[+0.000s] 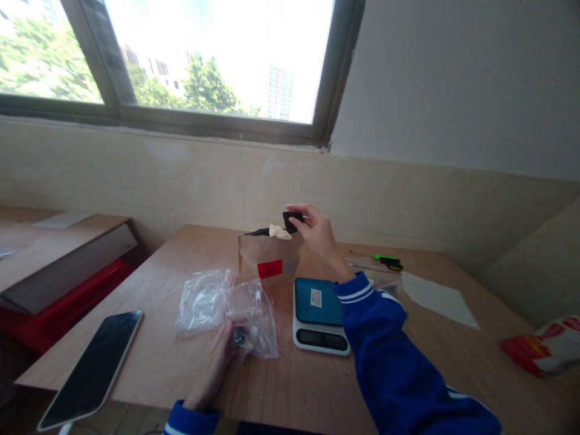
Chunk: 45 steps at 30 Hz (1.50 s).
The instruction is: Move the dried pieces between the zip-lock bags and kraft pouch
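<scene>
My right hand [316,232] is raised at the right side of an upright brown paper bag [249,254] with a red label. Its thumb and fingers pinch a small flat black piece [292,221], whose exact kind I cannot make out. A crumpled cream-coloured wad [280,231] and some black material [258,232] stick out of the bag's top. My left hand [222,343] rests low on the table with its fingers closed on the edge of a clear zip bag [264,314]. Small dark and clear items [242,336] show by its fingertips, too blurred to name.
Another clear plastic bag [203,302] lies to the left. A digital scale [319,305] with a blue top sits below my right wrist. A tablet [93,368] is at front left. Green-and-black tools [388,261], white paper [437,297] and a red-and-white packet [546,347] are to the right.
</scene>
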Available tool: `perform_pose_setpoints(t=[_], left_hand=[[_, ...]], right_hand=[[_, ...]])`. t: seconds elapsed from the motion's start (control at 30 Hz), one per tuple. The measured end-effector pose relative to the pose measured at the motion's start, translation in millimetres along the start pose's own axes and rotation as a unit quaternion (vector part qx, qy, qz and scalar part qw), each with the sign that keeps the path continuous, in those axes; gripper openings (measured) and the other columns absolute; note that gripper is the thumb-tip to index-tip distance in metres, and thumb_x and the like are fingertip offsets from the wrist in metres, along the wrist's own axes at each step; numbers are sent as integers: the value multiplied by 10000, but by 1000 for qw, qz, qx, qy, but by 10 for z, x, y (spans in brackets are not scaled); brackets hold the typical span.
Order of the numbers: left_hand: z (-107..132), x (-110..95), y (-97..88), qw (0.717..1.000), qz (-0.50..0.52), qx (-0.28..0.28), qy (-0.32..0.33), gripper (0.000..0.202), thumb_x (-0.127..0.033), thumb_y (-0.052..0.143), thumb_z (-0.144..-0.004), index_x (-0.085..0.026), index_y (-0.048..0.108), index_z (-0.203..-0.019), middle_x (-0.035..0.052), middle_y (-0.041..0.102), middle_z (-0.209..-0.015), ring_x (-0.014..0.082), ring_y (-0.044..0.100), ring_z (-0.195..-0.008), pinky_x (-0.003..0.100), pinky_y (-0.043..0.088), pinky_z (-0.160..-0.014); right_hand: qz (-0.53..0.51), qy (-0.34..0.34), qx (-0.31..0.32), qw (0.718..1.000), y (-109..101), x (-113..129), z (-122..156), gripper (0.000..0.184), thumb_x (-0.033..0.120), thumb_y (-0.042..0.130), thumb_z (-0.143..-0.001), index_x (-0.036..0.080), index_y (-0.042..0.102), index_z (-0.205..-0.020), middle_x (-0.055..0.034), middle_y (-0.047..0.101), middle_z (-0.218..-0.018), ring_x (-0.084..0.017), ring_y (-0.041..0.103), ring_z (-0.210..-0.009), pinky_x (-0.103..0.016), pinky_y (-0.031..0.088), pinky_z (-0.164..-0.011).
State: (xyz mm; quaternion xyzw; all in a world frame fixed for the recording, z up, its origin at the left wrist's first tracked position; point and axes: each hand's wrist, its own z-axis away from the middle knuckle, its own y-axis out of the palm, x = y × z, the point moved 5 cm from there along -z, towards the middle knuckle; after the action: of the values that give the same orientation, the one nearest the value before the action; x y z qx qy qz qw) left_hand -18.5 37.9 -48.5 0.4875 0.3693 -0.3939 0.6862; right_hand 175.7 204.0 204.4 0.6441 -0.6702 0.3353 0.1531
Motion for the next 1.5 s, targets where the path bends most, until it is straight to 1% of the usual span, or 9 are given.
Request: perform_pose_setpoints(t=[0.13,0.33,0.57,0.77,0.93,1.1,1.27,1.4,1.5], left_hand=[[-18,35,-37,1000,-6,3,4,538,-620,556,-800,-182,646,-1099,102,645,-1220,290,546,-1189,432,406,-1034],[-16,41,-49,1000,12,-17,2,513,-603,610,-771,-201,663,-1085,74,656,-1211,281,529,-1217,423,395,-1059],[5,17,-18,999,30,-15,-1,495,-580,631,-767,-187,668,-1065,84,672,-1174,279,564,-1173,427,408,-1050],[8,-10,1,1000,11,-9,3,513,-608,608,-768,-182,669,-1048,84,686,-1129,268,591,-1120,407,432,-1019],[25,-55,32,1000,5,-13,1,544,-632,629,-732,-177,675,-1026,98,678,-1140,289,586,-1120,420,457,-980],[32,-55,32,1000,11,-14,7,520,-620,613,-755,-173,677,-1012,104,683,-1126,296,588,-1122,442,437,-1003],[14,-28,28,1000,10,1,5,525,-613,596,-776,-174,668,-1055,106,672,-1159,291,575,-1147,444,415,-1029],[-4,-14,9,1000,15,-8,8,523,-612,620,-755,-170,678,-1029,107,667,-1167,300,563,-1162,445,429,-1016],[-16,16,-15,1000,9,-9,7,516,-603,610,-771,-164,672,-1037,109,664,-1172,304,551,-1178,441,429,-1015]], right_hand=[[-68,2,4,998,84,-6,-26,207,201,615,-814,211,673,-1012,-48,691,-1057,-179,635,-1013,-321,515,-894],[-93,-17,18,995,253,-3,-66,185,197,582,-826,212,682,-981,-43,677,-1031,-177,619,-1024,-324,516,-906],[-159,47,85,982,347,-92,-47,252,163,650,-747,216,680,-991,-26,697,-1007,-164,656,-939,-335,540,-887],[-151,59,127,979,309,-42,-23,241,194,649,-754,196,700,-990,-45,711,-1051,-179,653,-1002,-370,508,-963],[-135,60,176,973,356,-81,73,265,235,631,-785,173,702,-1033,-85,723,-1062,-195,671,-1000,-392,521,-945],[-84,23,204,975,333,-47,157,317,164,590,-806,202,678,-1108,-69,686,-1167,-189,634,-1095,-388,501,-983],[-13,12,170,985,215,-6,95,327,183,541,-867,240,656,-1168,-39,676,-1198,-178,628,-1098,-369,491,-987],[-7,2,121,993,123,65,6,339,248,528,-898,237,620,-1225,-61,649,-1243,-193,618,-1110,-365,493,-968],[-5,-8,123,992,122,107,-11,324,249,522,-901,221,631,-1205,-75,661,-1206,-201,626,-1085,-367,502,-947]])
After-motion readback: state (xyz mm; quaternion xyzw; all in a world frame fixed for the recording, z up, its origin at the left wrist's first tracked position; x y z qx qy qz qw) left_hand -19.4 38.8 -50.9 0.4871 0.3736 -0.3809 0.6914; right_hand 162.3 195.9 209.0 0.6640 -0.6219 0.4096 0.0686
